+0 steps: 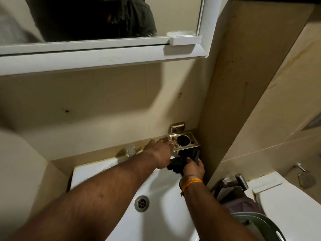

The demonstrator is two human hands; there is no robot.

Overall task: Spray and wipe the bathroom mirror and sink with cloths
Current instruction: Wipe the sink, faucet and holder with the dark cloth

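Note:
A white sink [121, 173] with a metal drain [142, 203] fills the lower middle. Above it hangs the mirror [86, 18] in a white frame. At the sink's back right corner, under a chrome toothbrush holder [185, 140], my right hand [193, 168] grips a dark cloth [177, 164]. My left hand [159, 153] reaches across just left of the holder, its fingers stretched toward the wall; its underside and whether it touches the cloth are hidden.
A chrome tap [130, 150] stands at the sink's back edge. A tiled pillar [243, 101] rises right of the sink. Farther right are a hand sprayer [240, 179], a white toilet cistern [286, 202] and a green bucket rim [260, 221].

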